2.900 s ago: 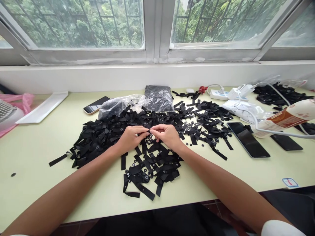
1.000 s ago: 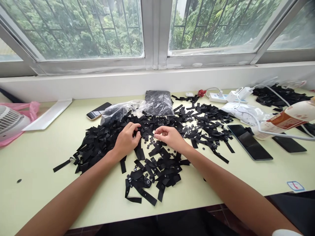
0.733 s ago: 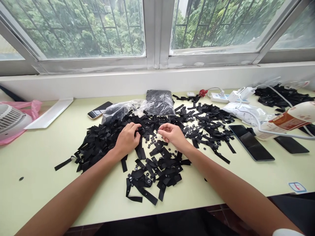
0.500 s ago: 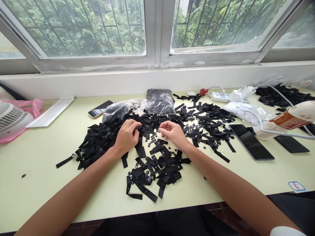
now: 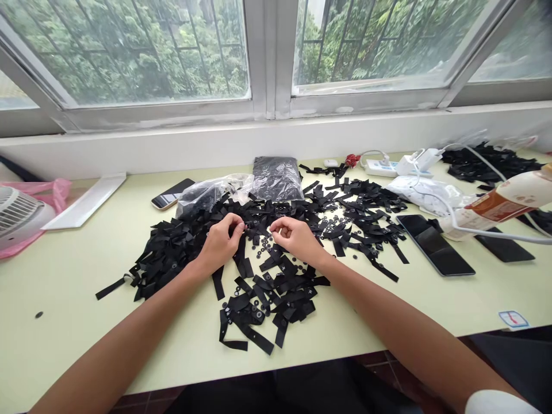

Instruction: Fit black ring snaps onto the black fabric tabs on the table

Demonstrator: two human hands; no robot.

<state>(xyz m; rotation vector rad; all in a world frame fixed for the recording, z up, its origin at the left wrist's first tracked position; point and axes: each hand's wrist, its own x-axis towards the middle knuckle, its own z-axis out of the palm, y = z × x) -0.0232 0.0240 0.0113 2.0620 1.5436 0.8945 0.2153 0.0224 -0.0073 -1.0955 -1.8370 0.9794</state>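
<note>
My left hand (image 5: 221, 244) is closed in a pinch over the black pile. A bit of dark material, apparently a black fabric strip (image 5: 245, 227), shows at its fingertips. To its right, my right hand (image 5: 297, 241) is curled with thumb and forefinger together. Something tiny may be at those fingertips, too small to name. Around both hands lie many black fabric strips (image 5: 172, 247), heaped thickest on the left. Small round snap buttons (image 5: 264, 247) are scattered between and below the hands. More snap buttons (image 5: 334, 225) lie to the right among other strips.
Behind the heap are a clear plastic bag (image 5: 211, 192) and a wrapped black pack (image 5: 276, 178). A phone (image 5: 172, 194) lies left of them, a larger dark phone (image 5: 435, 244) at right. A bottle (image 5: 500, 204), cables and a power strip (image 5: 382, 168) stand right; a white fan (image 5: 21, 213) left.
The view has shifted slightly. My left hand's fingers have turned, bringing the thumb upright beside the forefinger. My right hand has moved a little left and stays pinched.
</note>
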